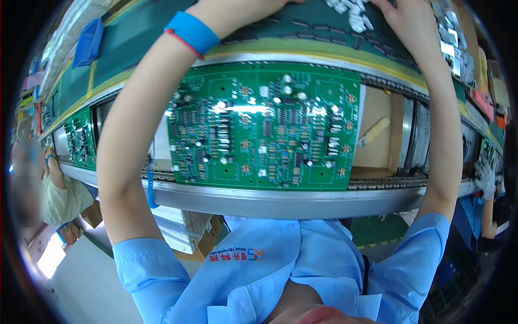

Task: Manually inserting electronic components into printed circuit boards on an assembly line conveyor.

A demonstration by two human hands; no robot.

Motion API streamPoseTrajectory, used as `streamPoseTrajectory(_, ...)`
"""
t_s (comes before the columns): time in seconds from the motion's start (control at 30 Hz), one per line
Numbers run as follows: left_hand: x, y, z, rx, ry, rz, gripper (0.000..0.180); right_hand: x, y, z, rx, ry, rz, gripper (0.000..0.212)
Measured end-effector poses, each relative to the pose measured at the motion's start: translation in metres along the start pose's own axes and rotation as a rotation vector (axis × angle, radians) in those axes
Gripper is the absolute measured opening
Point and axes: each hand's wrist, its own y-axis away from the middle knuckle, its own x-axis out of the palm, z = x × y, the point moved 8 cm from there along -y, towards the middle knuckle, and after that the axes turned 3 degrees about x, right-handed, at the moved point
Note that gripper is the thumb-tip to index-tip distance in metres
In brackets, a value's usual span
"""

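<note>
My left hand [258, 4] reaches over the green work mat at the top edge, a blue band [192, 32] around its wrist. Most of its fingers are cut off, so its grip is hidden. Close to a pile of small silvery-white parts [357, 20] is my right hand [406, 19]; its thumb points toward the pile, and its fingertips are out of the picture. Rows of black multi-pin chips [322, 33] lie on the mat between my hands. Nearer to me, a large green circuit board [253, 146] filled with components rests on the conveyor rails, touched by neither hand.
The conveyor's metal front rail [302, 202] runs across before me. Right of the board, a cardboard box [396, 129] holds a tool with a pale, wrapped handle [376, 131]. A blue tray [88, 43] is at far left. Co-workers' hands, one in a white glove [484, 178], show at both sides.
</note>
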Motion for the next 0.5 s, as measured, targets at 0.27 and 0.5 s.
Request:
streamPoseTrajectory(0.27,0.011,-0.018,-0.011,0.017,-0.058,-0.032,0.014,-0.055,0.026,0.017,0.261,-0.266,0.094,0.014)
streamPoseTrajectory(0.5,-0.021,0.033,-0.014,-0.411,0.407,-0.111,0.014,-0.021,0.118,0.044,0.082,-0.738,0.410,0.013)
